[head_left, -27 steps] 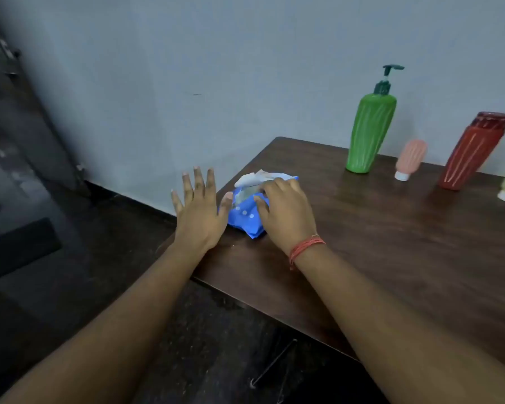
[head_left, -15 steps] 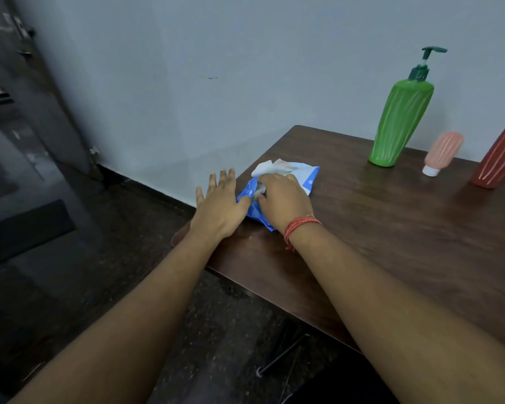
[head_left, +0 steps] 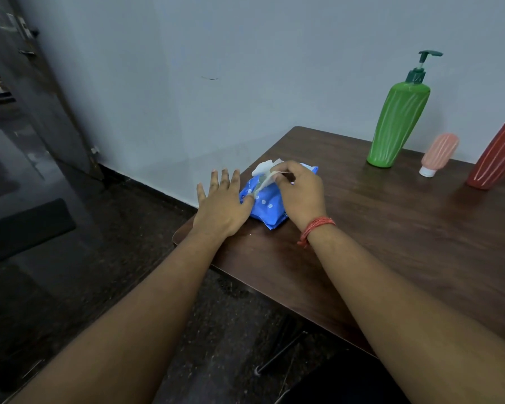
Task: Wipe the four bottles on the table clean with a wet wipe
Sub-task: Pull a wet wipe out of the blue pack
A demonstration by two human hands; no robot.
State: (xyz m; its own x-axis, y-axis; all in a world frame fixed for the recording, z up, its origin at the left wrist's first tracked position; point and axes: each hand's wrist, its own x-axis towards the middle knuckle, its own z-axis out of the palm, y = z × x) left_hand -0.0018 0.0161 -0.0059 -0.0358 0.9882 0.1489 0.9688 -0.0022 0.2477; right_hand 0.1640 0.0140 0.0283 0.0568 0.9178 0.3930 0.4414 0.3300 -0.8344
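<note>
A blue wet-wipe pack with white dots lies near the left corner of the brown table. My left hand lies flat with fingers spread, its thumb pressing the pack's left edge. My right hand pinches a white wet wipe that sticks up out of the pack. Along the wall stand a tall green pump bottle, a small pink bottle on its white cap, and a red ribbed bottle cut off by the right edge. The fourth bottle is out of view.
The table's left corner and front edge drop to a dark speckled floor. A grey wall backs the table. A dark door or cabinet stands at the left. Thin metal rods lie under the table.
My right hand has lifted from lying on the pack and now pulls a wipe upward. The view has shifted left, so the red bottle sits at the right edge.
</note>
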